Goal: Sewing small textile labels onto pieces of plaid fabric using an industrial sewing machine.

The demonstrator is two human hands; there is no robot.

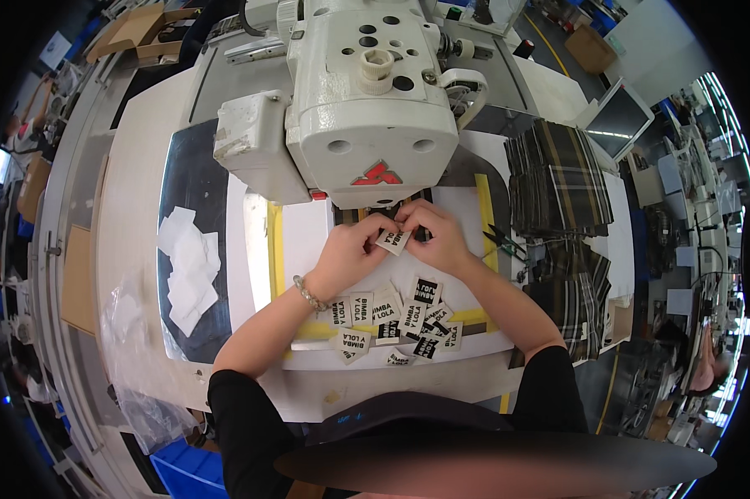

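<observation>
Both my hands meet just below the head of a large white sewing machine (373, 125). Between them is a small cream fabric label (394, 241) with dark print. My left hand (354, 249) pinches its left side, and a beaded bracelet (308, 293) circles that wrist. Fingers of my right hand (437, 239) are closed on the label's other side. Part of a dark striped cloth (352, 214) lies behind my fingers, mostly hidden under the machine. Nearer to me, several loose cream and black labels (383, 312) lie scattered and overlapping on the white work surface.
Stacked dark striped fabric pieces (558, 183) stand at the right, with more striped pieces (570, 291) nearer me. Black-handled snips (501, 239) lie beside them. White paper pieces (194, 270) rest on the left. Yellow tape (277, 249) edges the work area. A clear plastic bag (138, 358) hangs at far left.
</observation>
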